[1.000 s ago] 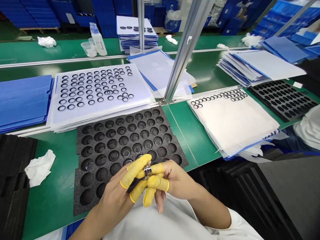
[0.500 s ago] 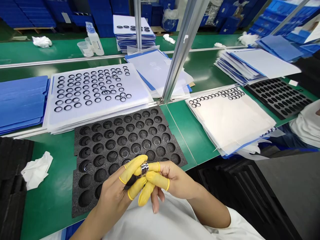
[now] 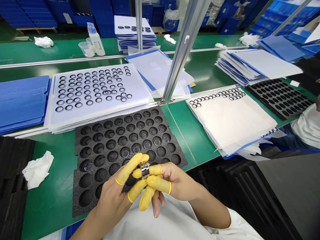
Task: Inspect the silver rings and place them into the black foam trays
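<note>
My left hand (image 3: 117,196) and my right hand (image 3: 167,181) meet just above the near edge of a black foam tray (image 3: 120,146), both with yellow finger cots on the fingertips. Together the fingertips pinch a small shiny metal ring (image 3: 144,170). A dark piece shows under the ring against my left fingers; I cannot make out what it is. The tray has round pockets, and several in the far rows hold rings. Beyond the tray lies a white sheet (image 3: 100,96) covered with several loose black rings.
An aluminium post (image 3: 180,56) rises from the green bench (image 3: 190,130). A second paper stack (image 3: 232,120) with rings sits to the right, another foam tray (image 3: 280,96) beyond. A crumpled white cloth (image 3: 37,168) lies left, beside blue sheets (image 3: 22,100). Another person's white sleeve (image 3: 307,126) is at right.
Both hands stay pinched on the ring. The fingers have shifted slightly and the ring has turned a little between them.
</note>
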`<state>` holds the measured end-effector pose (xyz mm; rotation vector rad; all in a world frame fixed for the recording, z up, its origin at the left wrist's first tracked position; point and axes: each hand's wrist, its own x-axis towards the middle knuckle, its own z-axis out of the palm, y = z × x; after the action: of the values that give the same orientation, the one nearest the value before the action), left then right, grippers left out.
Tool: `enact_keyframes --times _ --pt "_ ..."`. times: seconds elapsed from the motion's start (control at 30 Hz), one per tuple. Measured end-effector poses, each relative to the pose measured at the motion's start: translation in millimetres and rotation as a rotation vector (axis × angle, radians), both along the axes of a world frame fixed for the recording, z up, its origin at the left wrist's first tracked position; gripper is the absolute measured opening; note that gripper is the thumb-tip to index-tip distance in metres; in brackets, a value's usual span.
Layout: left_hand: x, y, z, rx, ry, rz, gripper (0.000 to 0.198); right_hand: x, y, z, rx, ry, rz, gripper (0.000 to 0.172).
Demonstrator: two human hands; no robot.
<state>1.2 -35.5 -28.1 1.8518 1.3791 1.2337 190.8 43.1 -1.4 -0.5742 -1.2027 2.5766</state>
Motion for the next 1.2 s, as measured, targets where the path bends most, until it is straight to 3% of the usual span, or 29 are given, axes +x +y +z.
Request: enact_keyframes --times 0.23,0.4,0.73,0.9,1.2 --pt "4.9 6.1 8.1 0.083 0.069 0.068 0.063 -1.3 2.9 -1.9 0.006 -0.013 -0.012 0.048" --pt "5.4 10.3 13.0 0.137 0.087 0.030 0.060 -1.7 4.3 -0.8 -0.002 -0.020 -0.025 0.051" --pt "10.4 7.9 5.4 0.234 0.066 0.153 0.063 -6.2 -5.3 3.1 0.151 -0.119 -0.282 0.046" --pt "13.1 4.1 1.6 0.258 0.021 0.195 0.065 -5.7 -7.3 1.3 0.246 -0.083 -0.389 0.036" --pt "13.7 9.4 2.8 0.451 0.138 0.235 0.057 -6.5 -7.8 2.3 0.203 -0.041 -0.445 0.034"
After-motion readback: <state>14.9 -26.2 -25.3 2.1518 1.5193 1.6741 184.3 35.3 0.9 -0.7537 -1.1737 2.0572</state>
